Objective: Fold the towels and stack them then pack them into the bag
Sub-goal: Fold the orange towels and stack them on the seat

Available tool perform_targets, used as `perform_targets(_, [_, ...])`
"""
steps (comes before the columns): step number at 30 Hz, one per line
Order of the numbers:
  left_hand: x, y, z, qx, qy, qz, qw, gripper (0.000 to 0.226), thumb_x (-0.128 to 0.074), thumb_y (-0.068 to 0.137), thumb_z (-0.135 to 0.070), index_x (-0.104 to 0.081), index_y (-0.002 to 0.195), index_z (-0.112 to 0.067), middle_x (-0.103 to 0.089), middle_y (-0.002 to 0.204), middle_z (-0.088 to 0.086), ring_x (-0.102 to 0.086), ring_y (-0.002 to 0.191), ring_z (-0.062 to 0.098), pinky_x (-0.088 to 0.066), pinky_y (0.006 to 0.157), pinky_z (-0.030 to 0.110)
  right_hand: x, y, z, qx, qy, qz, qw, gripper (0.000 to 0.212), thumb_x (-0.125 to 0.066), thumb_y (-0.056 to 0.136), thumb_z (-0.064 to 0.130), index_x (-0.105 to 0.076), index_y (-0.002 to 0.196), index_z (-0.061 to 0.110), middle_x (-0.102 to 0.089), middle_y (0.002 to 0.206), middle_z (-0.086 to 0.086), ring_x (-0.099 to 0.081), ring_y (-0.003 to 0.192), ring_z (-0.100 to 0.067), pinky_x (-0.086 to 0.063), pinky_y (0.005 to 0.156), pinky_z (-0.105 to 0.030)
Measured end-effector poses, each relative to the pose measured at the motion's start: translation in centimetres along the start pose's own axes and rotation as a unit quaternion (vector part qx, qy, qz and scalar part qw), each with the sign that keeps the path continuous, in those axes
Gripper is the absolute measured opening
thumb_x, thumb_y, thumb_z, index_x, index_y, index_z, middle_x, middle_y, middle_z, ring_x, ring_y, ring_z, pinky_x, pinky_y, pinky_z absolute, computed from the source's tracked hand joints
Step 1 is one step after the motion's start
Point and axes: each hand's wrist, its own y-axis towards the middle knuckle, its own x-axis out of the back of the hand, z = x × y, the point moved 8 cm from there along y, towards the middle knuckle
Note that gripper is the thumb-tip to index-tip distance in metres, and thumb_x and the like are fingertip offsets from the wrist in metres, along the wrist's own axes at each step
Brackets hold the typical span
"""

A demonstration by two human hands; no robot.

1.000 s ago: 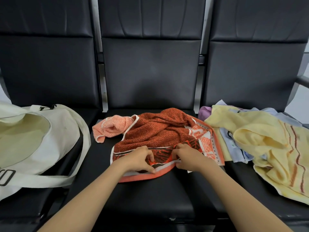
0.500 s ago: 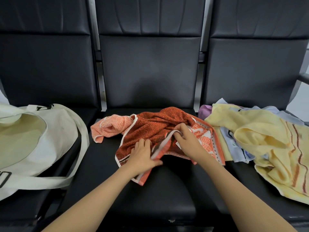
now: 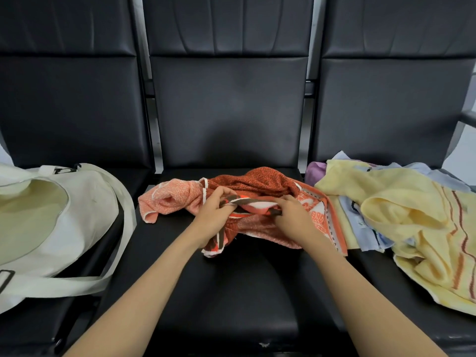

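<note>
An orange patterned towel (image 3: 260, 184) lies crumpled on the middle black seat (image 3: 226, 284). My left hand (image 3: 213, 217) and my right hand (image 3: 293, 217) both pinch its brown-striped hem, which stretches between them just above the cloth. A lighter orange corner of the towel (image 3: 167, 197) trails off to the left. An open cream canvas bag (image 3: 51, 222) lies on the left seat. On the right seat a pile of towels has a pale yellow towel (image 3: 401, 217) on top, with a light blue one (image 3: 360, 222) and a purple one (image 3: 315, 171) under it.
The bag's long strap (image 3: 126, 228) loops over the gap onto the middle seat's left edge. Tall black seat backs (image 3: 226, 99) close off the far side. The yellow towel hangs over the right seat's front edge.
Both hands moved from the towel's near hem up into the bunched cloth, gathered the striped edge and lifted it; the near part of the towel is pulled back from the seat front.
</note>
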Motion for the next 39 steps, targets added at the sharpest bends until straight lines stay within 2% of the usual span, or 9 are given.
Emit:
perform_targets(3, [-0.2,0.5,1.4,0.030,0.058,0.060,0.996,0.043,-0.077,0.079,-0.024,-0.055,0.116,-0.021,-0.065,0.107,-0.008,-0.062,0.100,0.007,-0.050,0.090,0.026,0.9,-0.2,-0.2,-0.040,0.183,-0.039,0.981,0.029,-0.043,0.086,-0.002,-0.058,0.093,0.021,-0.063,0.093,0.000,-0.057,0.098,-0.027,-0.040,0.080,-0.031])
perform_targets(6, [-0.4,1.1,3.7,0.043,0.228,0.078,0.969,0.070,-0.079,0.061,-0.048,-0.054,0.122,-0.024,-0.062,0.115,-0.004,-0.060,0.106,0.013,-0.048,0.097,0.035,1.6,-0.1,0.6,-0.045,0.300,-0.064,0.951,0.024,-0.039,0.091,0.000,-0.055,0.090,0.018,-0.058,0.083,0.009,-0.055,0.085,-0.014,-0.043,0.075,-0.028])
perform_targets(10, [-1.3,1.1,4.2,0.027,0.197,0.047,0.979,0.037,-0.067,0.082,-0.040,-0.062,0.115,-0.023,-0.064,0.112,-0.001,-0.061,0.105,0.017,-0.046,0.088,0.025,2.7,-0.3,2.7,0.016,0.355,-0.090,0.930,0.015,-0.044,0.094,0.002,-0.058,0.091,0.008,-0.059,0.079,0.008,-0.055,0.073,-0.001,-0.045,0.066,-0.014])
perform_targets(15, [-1.2,1.1,4.8,0.064,0.116,0.011,0.991,0.019,-0.052,0.097,-0.025,-0.061,0.114,-0.022,-0.062,0.096,-0.007,-0.060,0.100,0.014,-0.042,0.072,0.023,2.3,-0.2,2.9,0.030,0.284,-0.014,0.958,0.012,-0.064,0.085,0.012,-0.058,0.088,0.022,-0.063,0.085,0.008,-0.057,0.081,-0.005,-0.046,0.074,-0.019])
perform_targets(21, [-0.8,1.4,6.2,0.054,0.166,0.032,0.984,0.037,-0.052,0.094,-0.018,-0.056,0.130,-0.025,-0.065,0.119,0.000,-0.061,0.107,0.016,-0.048,0.080,0.020,-4.1,-2.4,-1.2,-0.082,-0.008,0.265,0.961,0.072,-0.070,0.079,0.029,-0.031,0.140,0.020,-0.057,0.126,-0.010,-0.056,0.111,-0.026,-0.042,0.089,-0.028])
perform_targets(23, [-1.1,1.7,6.5,0.040,0.178,0.050,0.982,0.041,-0.056,0.093,-0.014,-0.053,0.134,-0.019,-0.059,0.130,-0.002,-0.054,0.120,0.015,-0.041,0.097,0.023,-5.1,-1.7,-1.9,-0.086,-0.021,0.221,0.971,0.063,-0.064,0.084,0.028,-0.033,0.138,0.018,-0.056,0.126,-0.015,-0.056,0.112,-0.031,-0.043,0.090,-0.031])
perform_targets(30, [-1.6,4.9,5.5,0.062,0.189,0.060,0.978,0.027,-0.053,0.095,-0.025,-0.061,0.121,-0.025,-0.066,0.108,-0.005,-0.058,0.087,0.010,-0.042,0.069,0.021,-4.6,2.9,-2.7,-0.101,-0.091,0.124,0.983,0.053,-0.045,0.092,0.019,-0.035,0.144,0.023,-0.037,0.139,-0.018,-0.048,0.124,-0.038,-0.042,0.100,-0.042])
perform_targets(36, [0.5,9.6,3.1,0.069,0.106,-0.024,0.992,0.033,-0.047,0.096,-0.018,-0.058,0.126,-0.021,-0.065,0.120,0.002,-0.061,0.110,0.020,-0.047,0.098,0.034,0.9,8.5,-1.9,-0.107,0.051,-0.009,0.993,0.033,-0.043,0.088,0.002,-0.057,0.118,0.005,-0.061,0.121,-0.020,-0.056,0.113,-0.036,-0.041,0.090,-0.034])
perform_targets(39, [1.5,10.9,0.4,0.023,0.113,-0.037,0.993,0.021,-0.061,0.091,-0.025,-0.057,0.110,-0.021,-0.066,0.111,-0.004,-0.061,0.104,0.016,-0.047,0.095,0.033,4.1,9.9,-0.5,-0.099,0.124,-0.061,0.985,0.027,-0.037,0.089,-0.004,-0.057,0.096,0.013,-0.061,0.106,-0.016,-0.055,0.100,-0.031,-0.032,0.073,-0.028])
